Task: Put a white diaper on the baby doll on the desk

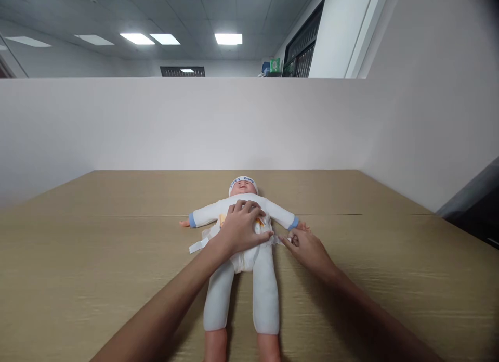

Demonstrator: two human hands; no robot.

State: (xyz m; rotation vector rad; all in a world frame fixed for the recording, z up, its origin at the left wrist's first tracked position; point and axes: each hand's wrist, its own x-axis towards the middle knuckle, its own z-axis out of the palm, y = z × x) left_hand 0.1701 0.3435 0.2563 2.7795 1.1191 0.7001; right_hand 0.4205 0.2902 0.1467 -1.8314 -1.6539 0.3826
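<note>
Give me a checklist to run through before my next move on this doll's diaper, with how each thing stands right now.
1. Doll lying on its back on the table: ok.
2. Left hand resting on the front of the diaper: ok.
3. Right hand at the right-side tab: ok.
4. Firm hold on that tab: cannot tell, too small to make out.
5. Left-side tab fastened: not ok, it sticks out sideways.

Doll [265, 286] on table [128, 258], left hand [245, 224] on diaper [244, 261], right hand [306, 247] right of it; wall [230, 123] behind.
</note>
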